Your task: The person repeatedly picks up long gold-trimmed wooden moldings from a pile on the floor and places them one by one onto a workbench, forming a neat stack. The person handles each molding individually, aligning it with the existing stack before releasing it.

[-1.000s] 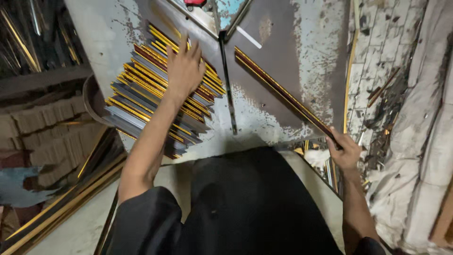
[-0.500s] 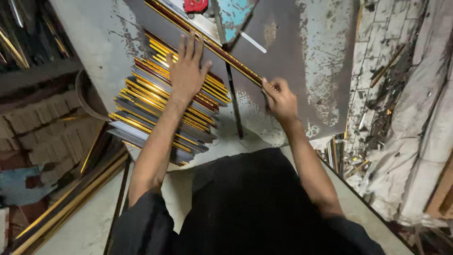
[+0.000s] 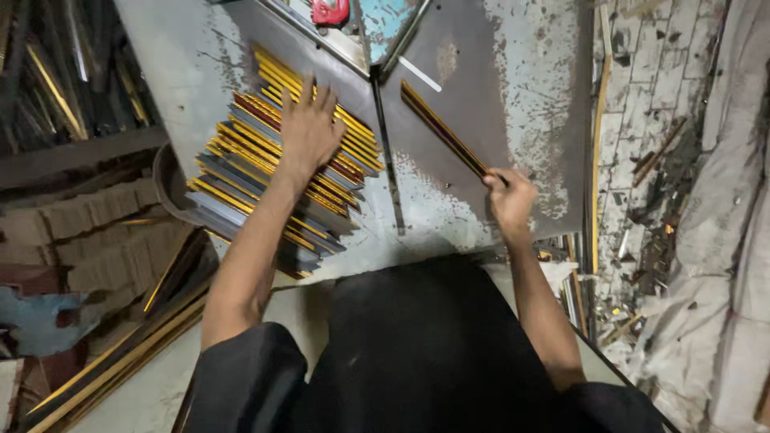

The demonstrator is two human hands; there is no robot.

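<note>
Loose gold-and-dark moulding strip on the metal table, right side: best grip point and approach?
Grip the near end of the moulding strip, from the person's side, pinching across its narrow width. It lies flat and long, slanting away up-left on the metal table; the right hand already holds that end. The left hand rests flat on the stack of strips.

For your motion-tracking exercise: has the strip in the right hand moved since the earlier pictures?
Yes. The right hand has drawn the strip back right of the table's slot, away from the stack.
</note>
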